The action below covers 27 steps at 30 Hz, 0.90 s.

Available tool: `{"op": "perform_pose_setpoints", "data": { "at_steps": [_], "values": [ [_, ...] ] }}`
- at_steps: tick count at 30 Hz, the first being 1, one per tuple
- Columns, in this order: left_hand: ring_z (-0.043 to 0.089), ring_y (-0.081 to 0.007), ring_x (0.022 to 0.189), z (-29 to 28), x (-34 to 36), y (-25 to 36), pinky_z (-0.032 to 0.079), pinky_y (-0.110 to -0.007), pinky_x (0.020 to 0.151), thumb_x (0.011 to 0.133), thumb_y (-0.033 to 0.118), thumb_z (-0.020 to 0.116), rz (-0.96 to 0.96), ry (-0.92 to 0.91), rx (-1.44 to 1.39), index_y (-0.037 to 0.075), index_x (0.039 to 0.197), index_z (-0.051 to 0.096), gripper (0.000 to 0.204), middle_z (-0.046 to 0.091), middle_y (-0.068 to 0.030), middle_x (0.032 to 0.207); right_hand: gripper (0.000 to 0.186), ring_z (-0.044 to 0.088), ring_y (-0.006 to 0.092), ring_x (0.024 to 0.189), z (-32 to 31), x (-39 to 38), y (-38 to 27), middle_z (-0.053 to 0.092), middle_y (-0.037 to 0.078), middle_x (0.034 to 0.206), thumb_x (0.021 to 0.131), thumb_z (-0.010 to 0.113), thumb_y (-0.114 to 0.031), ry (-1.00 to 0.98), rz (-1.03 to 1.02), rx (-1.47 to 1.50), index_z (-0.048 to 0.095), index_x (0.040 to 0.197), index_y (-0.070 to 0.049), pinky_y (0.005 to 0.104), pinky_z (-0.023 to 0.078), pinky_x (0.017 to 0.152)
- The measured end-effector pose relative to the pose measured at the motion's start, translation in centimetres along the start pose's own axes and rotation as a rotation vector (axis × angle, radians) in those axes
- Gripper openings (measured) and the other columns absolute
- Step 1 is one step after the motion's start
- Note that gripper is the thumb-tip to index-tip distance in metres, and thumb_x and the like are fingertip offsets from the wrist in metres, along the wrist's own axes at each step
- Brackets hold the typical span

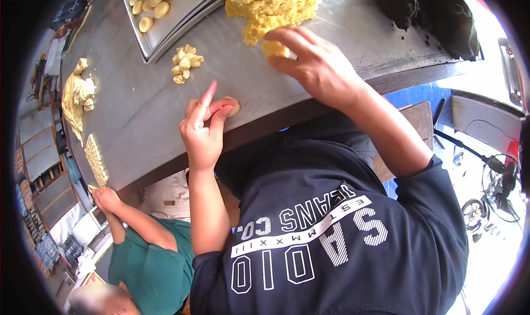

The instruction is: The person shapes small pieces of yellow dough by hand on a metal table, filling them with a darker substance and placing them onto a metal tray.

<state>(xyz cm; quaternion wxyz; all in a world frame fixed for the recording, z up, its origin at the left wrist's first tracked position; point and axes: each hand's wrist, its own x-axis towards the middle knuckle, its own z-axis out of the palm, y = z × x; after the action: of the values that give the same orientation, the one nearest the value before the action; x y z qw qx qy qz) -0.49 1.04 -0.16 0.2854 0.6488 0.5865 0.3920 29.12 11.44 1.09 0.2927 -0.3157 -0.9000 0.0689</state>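
My left hand [201, 130] is near the table's front edge, thumb and bent fingers closed on a small flat dough piece [235, 107], its index finger stretched out. To the right, my right hand [317, 64] curls round a lump of yellow filling [274, 49], with a small pale tool end showing beside its fingers; the tool's kind is unclear. Just beyond that hand lies a big crumbly yellow mass [270, 9]. A small heap of pale dough pieces [186, 64] rests on the metal table [149, 100], beyond my left hand.
A metal tray [144, 47] with round filled dough balls [161, 9] stands at the far left. Black plastic [428, 17] lies far right. At the left end a co-worker in green [149, 260] works by a row of dough bits [95, 159] and a larger dough lump [80, 97].
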Motion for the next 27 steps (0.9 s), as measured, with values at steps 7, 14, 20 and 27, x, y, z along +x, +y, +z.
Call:
{"op": "perform_pose_setpoints", "data": {
  "at_steps": [7,14,20,27],
  "values": [
    [0.074,-0.0365,0.138,2.0,-0.4,2.1,0.06,-0.049,0.116,0.105,0.004,0.081,0.102,0.05,0.316,-0.003,0.159,0.062,0.058,0.083,-0.019,0.137,0.019,0.073,0.0308,0.116,1.3,1.8,0.2,0.074,0.007,0.125,0.091,0.07,-0.005,-0.08,0.08,0.011,0.08,0.107,-0.006,0.0433,0.065,0.093],
    [0.074,-0.0372,0.138,-1.3,-1.1,0.3,0.066,-0.046,0.113,0.098,-0.011,0.081,0.206,-0.053,0.252,0.0,0.126,0.077,0.03,0.07,-0.0198,0.155,0.014,0.071,0.0293,0.112,-0.1,1.1,-2.8,0.071,0.006,0.119,0.092,0.069,-0.008,-0.149,-0.011,0.198,0.078,0.102,-0.007,0.0418,0.064,0.096],
    [0.076,-0.0297,0.102,-0.5,0.5,1.4,0.062,-0.044,0.088,0.099,0.0,0.083,0.352,-0.007,0.602,0.003,0.106,0.07,0.015,0.073,-0.008,0.122,0.022,0.072,0.0288,0.114,1.6,2.0,-1.1,0.071,0.005,0.121,0.093,0.069,-0.011,-0.082,0.019,-0.026,0.075,0.114,-0.008,0.041,0.065,0.094],
    [0.076,-0.0361,0.099,-2.2,5.0,3.9,0.062,-0.048,0.088,0.105,0.016,0.077,-0.137,-0.23,0.327,0.004,0.104,0.069,0.014,0.076,-0.014,0.109,0.013,0.072,0.0313,0.112,-0.4,2.8,-1.3,0.076,0.008,0.117,0.09,0.069,-0.005,-0.258,0.032,0.078,0.079,0.099,-0.005,0.044,0.063,0.096]
  ]
}}
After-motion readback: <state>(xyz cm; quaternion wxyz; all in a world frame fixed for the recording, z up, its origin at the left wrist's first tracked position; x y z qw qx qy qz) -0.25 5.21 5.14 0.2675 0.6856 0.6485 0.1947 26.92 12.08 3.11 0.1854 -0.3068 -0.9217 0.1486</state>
